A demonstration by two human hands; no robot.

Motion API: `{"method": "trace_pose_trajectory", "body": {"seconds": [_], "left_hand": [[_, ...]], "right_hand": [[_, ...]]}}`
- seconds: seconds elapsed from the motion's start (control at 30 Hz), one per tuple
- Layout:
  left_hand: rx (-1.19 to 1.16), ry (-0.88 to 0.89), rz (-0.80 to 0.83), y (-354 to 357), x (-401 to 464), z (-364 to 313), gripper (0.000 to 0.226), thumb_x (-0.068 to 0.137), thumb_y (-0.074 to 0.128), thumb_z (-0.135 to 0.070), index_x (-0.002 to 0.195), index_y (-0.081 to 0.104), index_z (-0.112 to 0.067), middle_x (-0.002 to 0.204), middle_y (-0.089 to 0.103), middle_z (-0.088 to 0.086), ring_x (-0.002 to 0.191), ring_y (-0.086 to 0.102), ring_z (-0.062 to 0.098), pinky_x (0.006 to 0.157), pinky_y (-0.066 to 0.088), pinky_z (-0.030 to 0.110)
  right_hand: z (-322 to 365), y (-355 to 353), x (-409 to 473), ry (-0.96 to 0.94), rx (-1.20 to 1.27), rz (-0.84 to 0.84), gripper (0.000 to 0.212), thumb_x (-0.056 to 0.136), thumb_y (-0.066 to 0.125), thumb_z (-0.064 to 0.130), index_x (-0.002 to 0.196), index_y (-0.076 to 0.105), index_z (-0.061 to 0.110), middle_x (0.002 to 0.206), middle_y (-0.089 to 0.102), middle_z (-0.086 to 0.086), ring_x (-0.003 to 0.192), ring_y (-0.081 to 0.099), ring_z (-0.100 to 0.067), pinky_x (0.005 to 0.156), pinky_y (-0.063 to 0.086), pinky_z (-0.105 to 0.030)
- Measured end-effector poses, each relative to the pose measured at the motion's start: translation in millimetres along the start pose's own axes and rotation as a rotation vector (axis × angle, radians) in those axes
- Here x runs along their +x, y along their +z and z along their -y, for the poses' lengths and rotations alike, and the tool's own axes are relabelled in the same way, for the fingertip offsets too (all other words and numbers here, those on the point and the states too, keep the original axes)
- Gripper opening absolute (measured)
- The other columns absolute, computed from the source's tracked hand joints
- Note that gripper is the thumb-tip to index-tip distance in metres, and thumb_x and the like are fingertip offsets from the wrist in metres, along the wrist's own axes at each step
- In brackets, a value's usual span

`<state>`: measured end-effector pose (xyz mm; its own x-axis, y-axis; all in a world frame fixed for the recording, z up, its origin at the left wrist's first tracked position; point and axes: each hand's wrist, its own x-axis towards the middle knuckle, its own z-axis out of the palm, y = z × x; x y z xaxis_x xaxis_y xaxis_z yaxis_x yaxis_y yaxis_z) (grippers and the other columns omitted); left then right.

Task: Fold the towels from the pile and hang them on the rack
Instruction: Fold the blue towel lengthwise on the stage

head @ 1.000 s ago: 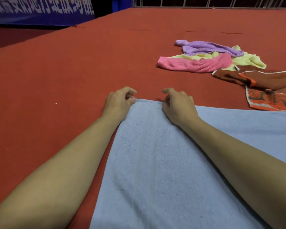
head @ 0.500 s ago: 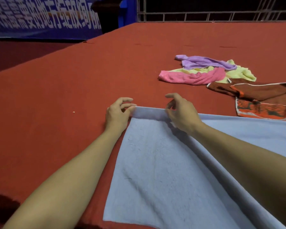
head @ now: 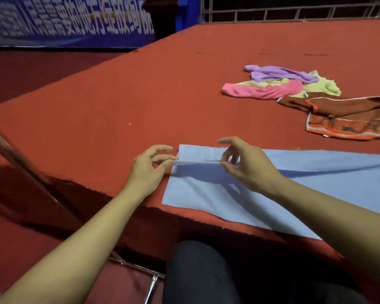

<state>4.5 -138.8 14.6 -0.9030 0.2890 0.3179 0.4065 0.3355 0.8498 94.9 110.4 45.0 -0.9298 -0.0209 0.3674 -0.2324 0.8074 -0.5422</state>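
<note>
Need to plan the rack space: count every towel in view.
5, maybe more hidden: blue towel pinched by both hands; purple, yellow and pink heaped far right; brown-orange towel beside them.

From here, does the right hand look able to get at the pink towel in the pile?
Probably yes, once freed: the right hand is pinching the blue towel, but only bare red table lies between it and the pink towel.

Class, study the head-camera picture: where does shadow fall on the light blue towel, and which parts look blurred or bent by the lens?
Head view: a dark shadow lies on the light blue towel beneath the right hand and forearm; the white lettering on the blue banner is smeared with blur; the wide-angle lens stretches both forearms near the bottom edge; the left hand looks sharp.
</note>
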Motion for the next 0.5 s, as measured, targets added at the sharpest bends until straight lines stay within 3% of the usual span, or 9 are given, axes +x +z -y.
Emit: {"method": "trace_pose_trajectory", "body": {"seconds": [0.17, 0.37, 0.5], "left_hand": [[0.036, -0.007, 0.072, -14, -48, 2, 0.029, 0.086, 0.072, -0.006, 0.102, 0.064, -0.028, 0.086, 0.076, -0.013, 0.087, 0.068, -0.002, 0.076, 0.042, 0.011], [0.134, 0.023, 0.133, -19, -67, 4, 0.029, 0.087, 0.070, -0.004, 0.103, 0.066, -0.028, 0.086, 0.076, -0.015, 0.091, 0.070, 0.000, 0.083, 0.048, 0.015], [0.207, 0.032, 0.190, -23, -72, 7, 0.029, 0.087, 0.071, -0.005, 0.101, 0.066, -0.029, 0.086, 0.075, -0.017, 0.090, 0.070, -0.001, 0.083, 0.050, 0.017]], "right_hand": [[15, 9, -37, -0.040, -0.007, 0.029, 0.049, 0.084, 0.068, 0.016, 0.128, 0.052, 0.029, 0.081, 0.062, 0.025, 0.073, 0.057, -0.007, 0.069, 0.044, -0.024], [18, 21, -63, -0.032, -0.007, 0.050, 0.048, 0.085, 0.067, 0.018, 0.128, 0.050, 0.033, 0.081, 0.061, 0.027, 0.075, 0.057, -0.004, 0.068, 0.036, -0.008], [23, 27, -71, -0.031, 0.006, 0.067, 0.047, 0.084, 0.066, 0.018, 0.127, 0.051, 0.034, 0.082, 0.062, 0.026, 0.074, 0.057, -0.003, 0.069, 0.035, -0.007]]}}
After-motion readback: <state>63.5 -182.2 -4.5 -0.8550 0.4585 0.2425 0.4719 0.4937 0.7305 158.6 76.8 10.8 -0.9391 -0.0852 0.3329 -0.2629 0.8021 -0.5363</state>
